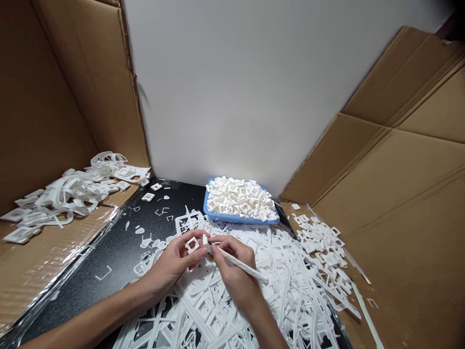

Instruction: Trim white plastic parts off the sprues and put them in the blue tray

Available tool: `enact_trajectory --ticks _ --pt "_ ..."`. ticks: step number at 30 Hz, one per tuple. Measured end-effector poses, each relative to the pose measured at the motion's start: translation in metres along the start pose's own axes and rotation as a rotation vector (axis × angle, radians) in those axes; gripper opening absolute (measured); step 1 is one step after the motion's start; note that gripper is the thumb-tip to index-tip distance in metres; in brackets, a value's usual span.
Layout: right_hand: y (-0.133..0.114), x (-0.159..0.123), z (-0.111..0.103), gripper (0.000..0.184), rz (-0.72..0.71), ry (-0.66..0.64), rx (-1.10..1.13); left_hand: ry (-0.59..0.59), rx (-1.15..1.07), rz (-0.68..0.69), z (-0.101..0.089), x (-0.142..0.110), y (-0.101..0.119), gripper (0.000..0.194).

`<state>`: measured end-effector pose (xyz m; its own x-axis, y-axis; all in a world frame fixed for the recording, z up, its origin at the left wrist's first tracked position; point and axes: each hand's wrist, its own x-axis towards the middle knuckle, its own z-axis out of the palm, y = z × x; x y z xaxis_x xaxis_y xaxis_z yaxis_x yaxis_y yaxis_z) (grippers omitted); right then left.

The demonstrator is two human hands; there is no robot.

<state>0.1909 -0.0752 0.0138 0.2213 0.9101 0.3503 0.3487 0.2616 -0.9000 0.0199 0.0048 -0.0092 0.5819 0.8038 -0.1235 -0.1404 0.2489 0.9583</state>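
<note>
My left hand (178, 257) pinches a small white plastic part with a square opening (192, 245) between thumb and fingers. Right by its fingertips is another small white piece (205, 241); which hand supports it I cannot tell. Held like a pen in my right hand (236, 266) is a slim white-handled tool (247, 267), its back end slanting down to the right. Its tip meets the small pieces, but the kind of tip is too small to make out. Beneath both hands spreads a heap of white plastic scraps (290, 291), thin strips and frames.
Behind the hands stands a blue tray (240, 219) piled with small white square parts. More white pieces (323, 247) lie on cardboard at right, and a pile of larger white pieces (72, 194) at left. Cardboard walls (399, 169) and a white panel (232, 97) enclose the black tabletop (87, 281).
</note>
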Motion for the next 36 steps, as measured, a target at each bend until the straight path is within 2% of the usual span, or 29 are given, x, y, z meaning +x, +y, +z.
enact_trajectory --ticks 7,11,17,25,36 --pt "0.0007 -0.0023 0.001 0.018 0.003 -0.001 0.025 0.041 -0.02 -0.015 -0.0019 0.0015 -0.0057 0.056" --pt "0.0015 -0.0032 0.002 0.018 -0.005 0.015 0.042 0.017 -0.036 -0.044 -0.0029 0.0019 -0.0067 0.059" --pt "0.0015 -0.005 0.0023 0.016 0.001 0.031 0.038 0.014 0.056 -0.005 0.0 0.0001 -0.001 0.054" --pt "-0.0012 -0.0056 0.0027 0.017 0.001 0.014 0.062 -0.005 0.062 0.064 -0.002 0.0001 0.0004 0.049" --pt "-0.0027 -0.0045 0.0014 0.019 0.007 -0.001 0.065 0.012 0.045 0.051 -0.0018 -0.001 -0.0016 0.051"
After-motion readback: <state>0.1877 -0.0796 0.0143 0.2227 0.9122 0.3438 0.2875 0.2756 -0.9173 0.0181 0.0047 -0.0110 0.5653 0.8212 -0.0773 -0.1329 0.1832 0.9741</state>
